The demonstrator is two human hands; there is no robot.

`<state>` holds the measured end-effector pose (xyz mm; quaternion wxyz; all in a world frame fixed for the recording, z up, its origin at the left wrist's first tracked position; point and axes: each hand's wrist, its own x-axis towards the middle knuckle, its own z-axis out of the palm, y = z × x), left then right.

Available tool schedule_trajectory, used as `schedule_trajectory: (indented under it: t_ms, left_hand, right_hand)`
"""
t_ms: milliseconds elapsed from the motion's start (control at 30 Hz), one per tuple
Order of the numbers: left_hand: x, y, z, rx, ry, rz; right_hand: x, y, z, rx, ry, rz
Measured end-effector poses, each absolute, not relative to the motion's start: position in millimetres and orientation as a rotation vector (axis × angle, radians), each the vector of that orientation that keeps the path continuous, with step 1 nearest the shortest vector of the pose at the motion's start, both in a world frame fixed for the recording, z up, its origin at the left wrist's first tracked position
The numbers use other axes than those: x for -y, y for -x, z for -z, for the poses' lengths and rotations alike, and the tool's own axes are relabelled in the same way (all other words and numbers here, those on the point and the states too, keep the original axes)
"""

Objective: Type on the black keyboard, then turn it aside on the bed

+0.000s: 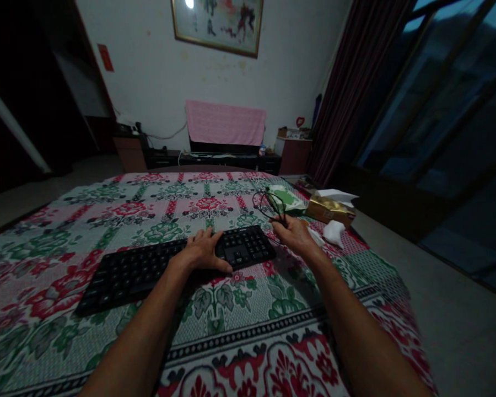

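A black keyboard (140,272) lies at a slant on the patterned cloth, its left end nearer to me. My left hand (202,251) rests on it right of its middle, fingers spread and thumb over the front edge, hiding some keys. Just past the keyboard's right end, my right hand (294,234) is closed around a coiled black cable (281,206). Loops of this cable stand up above the fist and lean left. Where the cable's ends lie cannot be made out.
Right of my right hand are a crumpled white tissue (334,232), a gold tissue box (330,209) and a green-white packet (285,198). The red, green and white cloth (215,314) covers the table. Beyond stands a low cabinet with a pink towel (226,122) over a dark screen.
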<state>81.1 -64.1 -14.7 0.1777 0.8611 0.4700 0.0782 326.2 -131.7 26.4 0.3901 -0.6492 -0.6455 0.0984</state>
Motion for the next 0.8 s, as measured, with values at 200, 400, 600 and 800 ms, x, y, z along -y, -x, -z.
schedule_trajectory:
  t_ms: [200,400,600,800]
  left_hand:
    - [67,-79,14,-1.302,-2.525,-0.137]
    - [74,-82,6,-1.293,-2.567,-0.22]
    - [70,-86,5,-1.329,-2.58,-0.302]
    - [73,-89,10,-1.339,-2.706,-0.392]
  right_hand:
    - [130,-324,-20,1.655,1.707,-0.3]
    - [135,-323,-19,1.676,1.748,-0.675]
    - [143,-293,-27,1.545,1.499,-1.106]
    - [141,-208,-1,1.237,1.124,-1.188]
